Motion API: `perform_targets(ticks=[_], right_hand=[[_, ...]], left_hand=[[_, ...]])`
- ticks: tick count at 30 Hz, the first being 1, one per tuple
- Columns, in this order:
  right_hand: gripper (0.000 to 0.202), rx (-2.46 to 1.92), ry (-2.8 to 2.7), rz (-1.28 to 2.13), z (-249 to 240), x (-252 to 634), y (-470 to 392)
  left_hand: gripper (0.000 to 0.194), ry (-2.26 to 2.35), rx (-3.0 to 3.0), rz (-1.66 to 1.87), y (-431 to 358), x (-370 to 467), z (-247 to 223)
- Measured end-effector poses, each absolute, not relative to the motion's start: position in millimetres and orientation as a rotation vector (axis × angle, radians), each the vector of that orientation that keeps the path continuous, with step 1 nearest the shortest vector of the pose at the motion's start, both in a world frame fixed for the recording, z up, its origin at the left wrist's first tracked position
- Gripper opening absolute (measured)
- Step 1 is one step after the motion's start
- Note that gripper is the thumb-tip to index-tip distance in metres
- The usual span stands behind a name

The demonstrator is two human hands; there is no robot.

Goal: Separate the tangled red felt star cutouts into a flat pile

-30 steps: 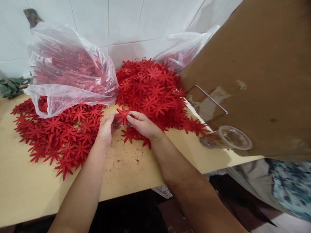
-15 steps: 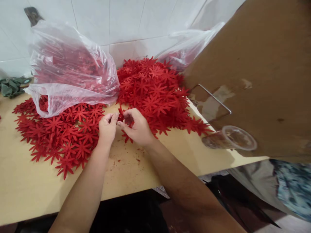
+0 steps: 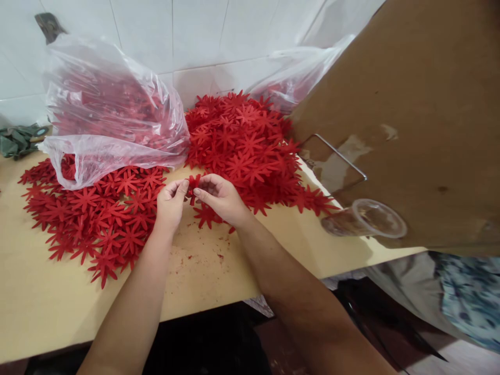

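Between my fingertips is a small red flower-shaped cutout (image 3: 192,186), its petals bunched up. My left hand (image 3: 172,197) pinches it from the left. From the right, my right hand (image 3: 219,195) grips it between thumb and fingers. Both hands are just above the table, between two heaps of flat, many-petalled red cutouts. The left heap (image 3: 94,213) spreads beside my left hand. Behind and to the right of my right hand rises the other heap (image 3: 246,146). One loose cutout (image 3: 207,214) lies under my right hand.
A clear plastic bag (image 3: 117,114) full of red cutouts sits on the left heap. Another bag (image 3: 297,73) stands behind. At right a large brown board (image 3: 422,130) leans, with a wire loop (image 3: 344,156). A clear plastic cup (image 3: 367,219) stands near it on the table (image 3: 203,286).
My right fingers have shifted on the red cutout, and more of its petals now stick up between my hands. The whole view has moved slightly.
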State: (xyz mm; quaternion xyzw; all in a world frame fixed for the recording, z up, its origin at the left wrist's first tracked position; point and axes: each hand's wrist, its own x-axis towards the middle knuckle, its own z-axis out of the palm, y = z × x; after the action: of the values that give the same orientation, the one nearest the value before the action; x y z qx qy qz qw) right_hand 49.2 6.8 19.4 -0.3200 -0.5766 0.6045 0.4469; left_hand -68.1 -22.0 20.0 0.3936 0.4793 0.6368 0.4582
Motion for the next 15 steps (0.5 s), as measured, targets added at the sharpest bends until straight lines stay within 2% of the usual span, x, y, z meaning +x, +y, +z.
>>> perform_targets(ticks=[7, 15], right_hand=[[0.041, -0.794, -1.417, 1.545, 19.7, 49.0, 5.0], [0.034, -0.937, -1.359, 1.504, 22.4, 48.0, 1.7]], left_hand=[[0.015, 1.264, 0.980, 1.587, -18.4, -68.6, 20.0], [0.016, 1.448, 1.186, 1.533, -22.7, -68.7, 16.5]])
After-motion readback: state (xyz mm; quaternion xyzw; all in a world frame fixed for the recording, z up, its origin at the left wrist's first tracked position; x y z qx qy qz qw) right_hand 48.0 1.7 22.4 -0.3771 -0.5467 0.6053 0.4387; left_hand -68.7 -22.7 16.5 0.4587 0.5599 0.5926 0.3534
